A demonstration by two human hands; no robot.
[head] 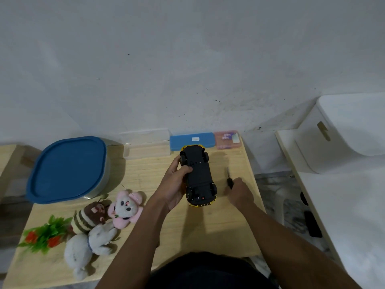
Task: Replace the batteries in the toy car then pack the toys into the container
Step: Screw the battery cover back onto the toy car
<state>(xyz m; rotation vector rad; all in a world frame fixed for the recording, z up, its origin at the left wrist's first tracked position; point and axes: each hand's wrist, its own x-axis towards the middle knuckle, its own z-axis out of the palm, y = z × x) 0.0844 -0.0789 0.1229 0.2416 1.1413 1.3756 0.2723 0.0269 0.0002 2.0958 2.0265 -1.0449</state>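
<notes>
Here, toy car (200, 174), flat black underside.

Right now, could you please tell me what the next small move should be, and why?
Probably lift the screwdriver toward the toy car: the left hand holds it underside up, and the right hand grips the tool's handle on the table.

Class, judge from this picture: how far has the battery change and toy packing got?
Done: the toy car is turned underside up in the left hand. In hand: the right hand grips the screwdriver beside it. Left: no batteries are in sight, the container has its blue lid on, and the three plush toys lie outside it.
</notes>
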